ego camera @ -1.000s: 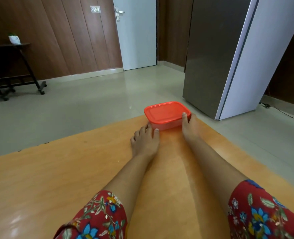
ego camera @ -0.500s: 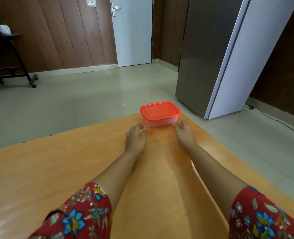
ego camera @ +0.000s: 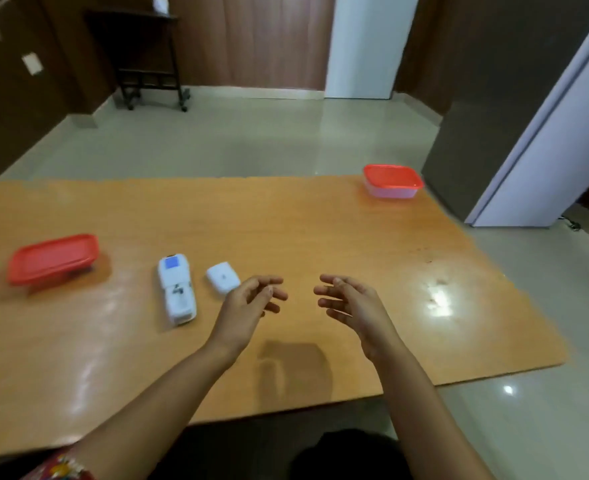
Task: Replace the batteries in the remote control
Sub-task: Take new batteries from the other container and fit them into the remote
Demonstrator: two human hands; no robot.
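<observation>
The remote control (ego camera: 177,289) was seen left of centre on the table (ego camera: 320,230), its detached cover (ego camera: 223,277) just beside it. The left hand (ego camera: 248,306) and right hand (ego camera: 350,306) were held loosely spread at centre, gripping nothing. The battery swap was judged pending; a leftward reach was called for next.

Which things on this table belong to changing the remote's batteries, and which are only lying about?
For the job: remote control; white cover piece beside it; left hand and right hand, both empty.

Lying about: near red-lidded box; far red-lidded box; contents of both hidden.
</observation>
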